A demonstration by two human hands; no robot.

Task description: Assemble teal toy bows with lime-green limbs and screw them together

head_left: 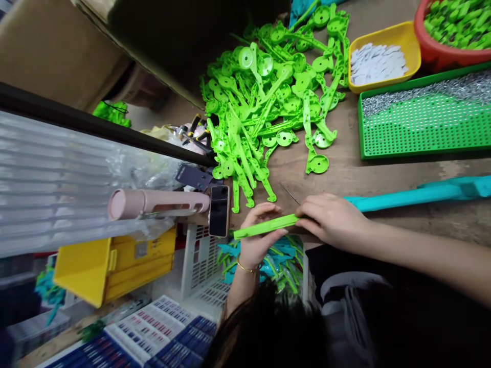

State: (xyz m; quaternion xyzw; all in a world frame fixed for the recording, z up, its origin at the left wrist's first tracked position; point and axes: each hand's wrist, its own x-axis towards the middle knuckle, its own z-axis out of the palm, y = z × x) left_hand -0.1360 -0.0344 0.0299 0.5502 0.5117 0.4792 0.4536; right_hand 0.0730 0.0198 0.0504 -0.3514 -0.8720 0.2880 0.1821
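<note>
My left hand [256,245], with a gold bracelet at the wrist, is closed round a long, narrow, bright green plastic part [264,226], held above the table's front edge. My right hand [332,217] pinches the right end of the same part, and its fingers hide that end. A thin metal rod [290,193] shows just beyond the right fingertips; whether it is held or lies on the table I cannot tell. Past both hands spreads a large heap of green plastic parts [284,94] with round discs and long arms.
To the right are a green perforated basket [418,128] of small metal pieces, a yellow tray [412,43] of white pieces, a red tub [431,51] and a turquoise strip [414,197]. A phone [219,210] and pink bottle [164,203] lie left. Below stands a white crate [201,260].
</note>
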